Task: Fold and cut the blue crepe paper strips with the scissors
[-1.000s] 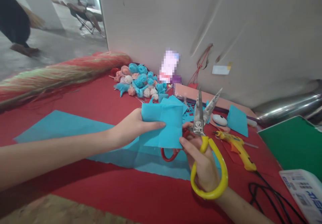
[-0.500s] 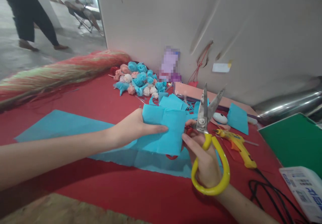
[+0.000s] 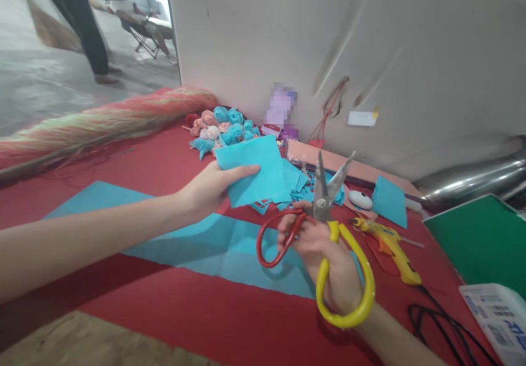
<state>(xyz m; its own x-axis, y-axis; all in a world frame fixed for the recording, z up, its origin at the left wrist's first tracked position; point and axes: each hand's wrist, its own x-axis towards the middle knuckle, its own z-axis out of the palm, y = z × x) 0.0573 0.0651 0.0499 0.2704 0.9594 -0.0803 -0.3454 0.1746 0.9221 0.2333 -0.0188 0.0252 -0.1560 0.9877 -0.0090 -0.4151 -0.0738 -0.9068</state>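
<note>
My left hand pinches a folded blue paper piece between thumb and fingers, held above the table. Scissors with one red and one yellow handle hang on my right hand; their blades are spread and point up. My right thumb passes through the yellow loop and fingers go through the red one. The blue paper and the scissors are apart. Under both hands a long blue sheet lies on the red table.
Paper flowers and blue scraps lie at the back. To the right are a yellow glue gun with a black cord, a white mouse-like object, a folded blue paper and a green board. Two people are beyond the table.
My left hand has raised the blue paper up and left, away from my right hand. The red scissor handle, mostly hidden before, now shows. The standing person has moved right.
</note>
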